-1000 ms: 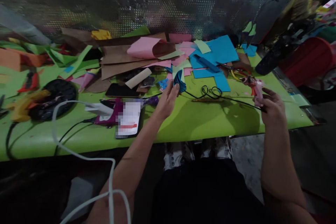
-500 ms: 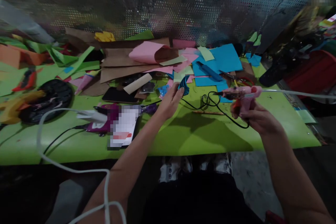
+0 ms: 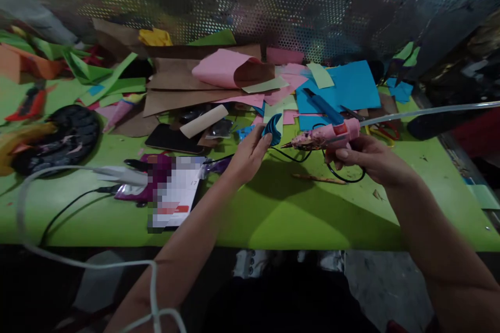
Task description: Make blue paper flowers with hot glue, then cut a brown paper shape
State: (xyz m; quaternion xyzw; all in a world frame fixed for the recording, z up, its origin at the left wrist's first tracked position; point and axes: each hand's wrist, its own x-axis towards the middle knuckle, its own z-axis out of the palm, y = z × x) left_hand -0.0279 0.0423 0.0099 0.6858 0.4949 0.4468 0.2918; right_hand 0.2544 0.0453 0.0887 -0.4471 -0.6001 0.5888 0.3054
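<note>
Between the fingers and thumb of my left hand (image 3: 250,152) is a curled piece of blue foam sheet (image 3: 274,129), its layered edges fanned upward. My right hand (image 3: 365,158) grips a pink hot glue gun (image 3: 326,136) by its handle. The gun's dark nozzle points left, close to the blue piece, with a small gap visible between them. A long clear glue stick (image 3: 425,113) runs out of the gun's back to the right. The gun's black cord (image 3: 351,181) loops below it. My right index finger is partly hidden behind the gun.
Blue sheets (image 3: 359,83), a rolled pink sheet (image 3: 221,68) and brown sheets (image 3: 175,101) lie along the back, before a perforated metal panel (image 3: 273,0). Scissors (image 3: 385,132) lie behind my right hand. At left are a phone (image 3: 179,192), a white cable (image 3: 27,218) and a black round tray (image 3: 84,132).
My right hand has brought the glue gun leftward, so its nozzle is now close to the blue piece. My left hand still holds that piece. The view has shifted slightly.
</note>
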